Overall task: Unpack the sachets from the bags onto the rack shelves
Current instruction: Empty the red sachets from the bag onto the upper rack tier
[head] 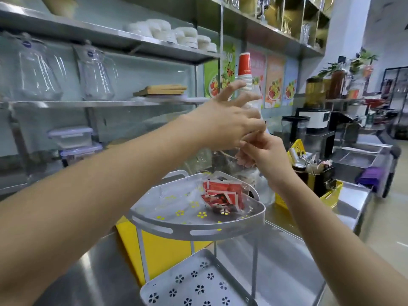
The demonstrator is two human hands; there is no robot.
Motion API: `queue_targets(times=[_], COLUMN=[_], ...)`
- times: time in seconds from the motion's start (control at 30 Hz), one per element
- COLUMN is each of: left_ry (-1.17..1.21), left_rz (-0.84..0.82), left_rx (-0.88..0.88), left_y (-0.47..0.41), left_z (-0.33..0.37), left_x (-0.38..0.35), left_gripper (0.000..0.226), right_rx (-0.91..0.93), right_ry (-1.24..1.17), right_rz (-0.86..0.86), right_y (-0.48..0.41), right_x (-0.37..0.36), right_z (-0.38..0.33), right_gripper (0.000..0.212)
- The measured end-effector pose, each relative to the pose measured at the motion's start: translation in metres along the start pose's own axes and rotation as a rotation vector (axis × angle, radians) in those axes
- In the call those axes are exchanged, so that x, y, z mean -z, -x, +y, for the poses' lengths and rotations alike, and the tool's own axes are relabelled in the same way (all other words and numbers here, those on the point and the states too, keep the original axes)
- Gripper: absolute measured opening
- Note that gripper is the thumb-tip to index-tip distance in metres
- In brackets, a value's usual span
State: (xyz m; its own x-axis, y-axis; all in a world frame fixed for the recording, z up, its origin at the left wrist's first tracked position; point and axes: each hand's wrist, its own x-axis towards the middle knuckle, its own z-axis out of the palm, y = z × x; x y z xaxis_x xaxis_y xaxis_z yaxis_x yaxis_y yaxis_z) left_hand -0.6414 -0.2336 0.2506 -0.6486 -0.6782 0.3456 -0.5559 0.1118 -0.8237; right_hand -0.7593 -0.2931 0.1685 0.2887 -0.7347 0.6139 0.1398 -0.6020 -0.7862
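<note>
Both hands are raised together above the rack's top shelf (196, 231), working at the neck of a clear plastic bag (223, 160) that hangs beneath them. The left hand (227, 122) lies over the right, its outer fingers splayed wide while thumb and forefinger seem to pinch at the bag's top; how firm that pinch is I cannot tell. The right hand (262, 153) is curled closed around the gathered plastic just under the left. Directly below the hands, red sachets (221, 196) lie on the top shelf, seemingly inside clear plastic. The lower shelf (198, 281), nearer the person than the hands, holds nothing visible. The rack stands on the steel bench (284, 270), and a yellow basket (326, 191) of utensils sits to the right of the right hand.

The step looks like opening the bag or untying its neck. Next, the mouth needs spreading apart so the sachets can be tipped or lifted out onto the shelf without snagging the thin film.
</note>
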Motion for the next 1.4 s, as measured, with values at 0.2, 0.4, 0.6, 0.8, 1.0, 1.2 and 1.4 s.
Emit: queue_targets(times=[0.2,0.4,0.6,0.8,1.0,1.2,1.4], left_ry=[0.039,0.233,0.25,0.314,0.482,0.652,0.739], left_rz=[-0.086,-0.013,0.029,0.024,0.011,0.041,0.036], left_rx=[0.115,0.406,0.632,0.749,0.829,0.911,1.022], left_y=[-0.026,-0.023,-0.016,-0.003,0.038,0.098,0.133], left_z=[-0.02,-0.04,-0.056,-0.067,-0.073,-0.058,-0.046], left_x=[0.012,0.01,0.005,-0.005,-0.017,-0.044,-0.051], left_gripper=[0.017,0.02,0.024,0.022,0.014,0.025,0.011], right_rx=[0.018,-0.027,-0.078,-0.083,-0.128,-0.112,-0.052], right_ry=[0.037,0.12,0.033,0.034,-0.002,0.021,0.039], right_rz=[0.021,-0.001,0.038,0.13,0.138,0.149,0.047], right_y=[0.004,0.025,0.04,0.034,0.006,-0.017,-0.018], right_x=[0.002,0.006,0.009,0.013,0.03,0.023,0.003], right_z=[0.009,0.028,0.042,0.041,0.016,-0.009,-0.013], right_gripper=[0.014,0.012,0.01,0.018,0.01,0.009,0.015])
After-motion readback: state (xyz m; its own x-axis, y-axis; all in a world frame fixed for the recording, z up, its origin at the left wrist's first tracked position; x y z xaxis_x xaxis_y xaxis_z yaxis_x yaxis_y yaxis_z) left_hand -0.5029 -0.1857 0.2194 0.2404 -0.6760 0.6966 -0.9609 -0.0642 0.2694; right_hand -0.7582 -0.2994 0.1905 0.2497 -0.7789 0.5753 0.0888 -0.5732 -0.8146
